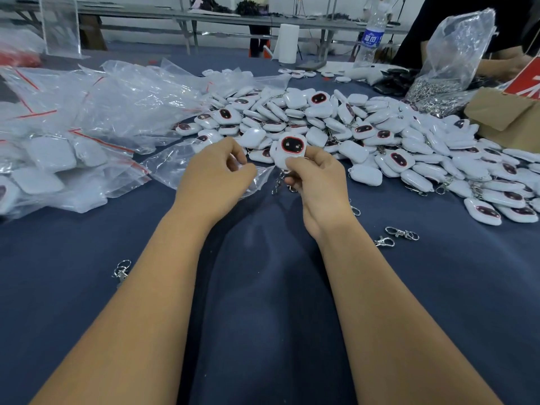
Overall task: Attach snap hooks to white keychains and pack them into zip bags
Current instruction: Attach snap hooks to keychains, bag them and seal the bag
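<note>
My right hand (317, 182) covers the lower part of the white keychain (290, 152) I hold, so I cannot see how the snap hook (277, 184) dangling under it joins on; only a bit of chain and metal shows between my hands. My left hand (216, 173) hides most of the clear zip bag (175, 168) mouth, and I cannot tell whether the bag is open. At the far right a person is cut off by the frame edge and half hidden behind a clear bag of metal hooks (447, 80).

The bench (263, 287) is covered in dark blue cloth. A big heap of white keychains (350, 127) spreads across its far middle and right, many showing a dark face ringed in red. To the left lie packed zip bags (58, 159) with red seal strips. Loose snap hooks (400, 233) lie near right of my wrist, and another (121, 271) near left by my forearm. A cardboard box (502, 112) sits at the right edge, a water bottle (371, 39) and a white roll (287, 43) far back, with more tables and a pale wall beyond.

Both forearms reach forward over the cloth, hands close together. My right thumb and fingers pinch the keychain, its face toward me. My left thumb and fingers are curled, pinching the edge of the zip bag just left of the keychain.
</note>
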Demonstrator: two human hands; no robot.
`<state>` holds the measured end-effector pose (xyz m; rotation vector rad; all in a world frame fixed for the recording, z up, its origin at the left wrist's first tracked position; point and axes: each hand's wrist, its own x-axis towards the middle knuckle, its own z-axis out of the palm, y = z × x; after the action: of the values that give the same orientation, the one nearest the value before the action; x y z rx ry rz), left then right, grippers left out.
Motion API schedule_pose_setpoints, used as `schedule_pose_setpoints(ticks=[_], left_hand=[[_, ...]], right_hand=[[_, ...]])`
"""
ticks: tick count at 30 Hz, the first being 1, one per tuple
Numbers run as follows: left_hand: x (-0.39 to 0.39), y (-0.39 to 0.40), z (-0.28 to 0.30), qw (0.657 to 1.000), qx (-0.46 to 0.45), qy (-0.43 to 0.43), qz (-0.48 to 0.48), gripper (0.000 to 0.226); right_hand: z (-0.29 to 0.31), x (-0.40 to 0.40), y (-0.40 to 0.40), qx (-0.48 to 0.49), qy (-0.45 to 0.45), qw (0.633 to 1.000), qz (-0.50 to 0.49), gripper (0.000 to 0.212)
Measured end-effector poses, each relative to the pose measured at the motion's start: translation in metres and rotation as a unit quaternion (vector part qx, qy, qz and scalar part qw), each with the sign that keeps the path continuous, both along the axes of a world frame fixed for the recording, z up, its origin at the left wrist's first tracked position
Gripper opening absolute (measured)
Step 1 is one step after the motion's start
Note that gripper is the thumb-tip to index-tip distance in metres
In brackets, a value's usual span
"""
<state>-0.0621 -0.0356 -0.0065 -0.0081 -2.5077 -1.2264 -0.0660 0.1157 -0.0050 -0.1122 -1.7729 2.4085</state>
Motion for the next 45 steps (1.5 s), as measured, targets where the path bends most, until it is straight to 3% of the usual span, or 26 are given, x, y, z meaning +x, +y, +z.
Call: schedule_pose_setpoints(ticks=[4, 8, 13, 18, 23, 26, 30, 34, 36, 38, 40, 42, 45], left_hand=[[0.000, -0.002, 0.001, 0.990, -0.122, -0.065, -0.021, 0.009], [0.001, 0.006, 0.003, 0.989, -0.148, -0.026, 0.008, 0.006], [0.001, 0.016, 0.003, 0.999, 0.007, -0.027, 0.021, 0.014], [-0.006, 0.002, 0.002, 0.980, 0.189, -0.033, 0.059, 0.026], [-0.002, 0.002, 0.008, 0.972, 0.218, 0.034, 0.076, 0.026], [0.000, 0.008, 0.011, 0.971, 0.230, 0.039, 0.048, 0.015], [0.001, 0.013, 0.013, 0.956, 0.291, 0.029, 0.004, 0.016], [0.006, 0.015, 0.013, 0.962, 0.237, 0.130, 0.029, 0.016], [0.008, 0.016, 0.013, 0.960, 0.204, 0.184, 0.061, 0.012], [0.010, 0.017, 0.012, 0.961, 0.174, 0.202, 0.076, 0.011], [0.012, 0.018, 0.011, 0.962, 0.148, 0.213, 0.084, 0.009], [0.013, 0.020, 0.011, 0.963, 0.121, 0.230, 0.074, 0.007], [0.014, 0.029, 0.006, 0.981, 0.037, 0.190, 0.007, 0.013]], right_hand=[[0.006, 0.004, -0.002, -0.125, 0.020, 0.992, 0.022, 0.015], [0.006, 0.007, -0.006, -0.152, 0.053, 0.985, 0.058, 0.017], [-0.001, 0.005, -0.015, 0.014, 0.071, 0.997, 0.035, 0.019], [-0.008, 0.003, -0.016, 0.189, 0.061, 0.980, -0.006, 0.023], [-0.010, 0.005, -0.017, 0.272, 0.084, 0.958, 0.016, 0.008], [-0.009, 0.005, -0.019, 0.368, 0.126, 0.921, -0.010, 0.009], [-0.003, 0.009, -0.015, 0.263, 0.089, 0.960, 0.045, 0.007], [-0.004, 0.006, -0.016, 0.330, 0.081, 0.940, 0.021, 0.039], [-0.006, 0.007, -0.018, 0.350, 0.066, 0.934, 0.010, 0.018], [-0.007, 0.007, -0.018, 0.351, 0.057, 0.935, -0.010, 0.035], [-0.008, 0.005, -0.019, 0.353, 0.067, 0.933, -0.031, 0.031], [-0.005, 0.008, -0.021, 0.374, 0.087, 0.923, 0.001, 0.015], [-0.006, 0.012, -0.025, 0.364, 0.116, 0.920, 0.089, 0.027]])
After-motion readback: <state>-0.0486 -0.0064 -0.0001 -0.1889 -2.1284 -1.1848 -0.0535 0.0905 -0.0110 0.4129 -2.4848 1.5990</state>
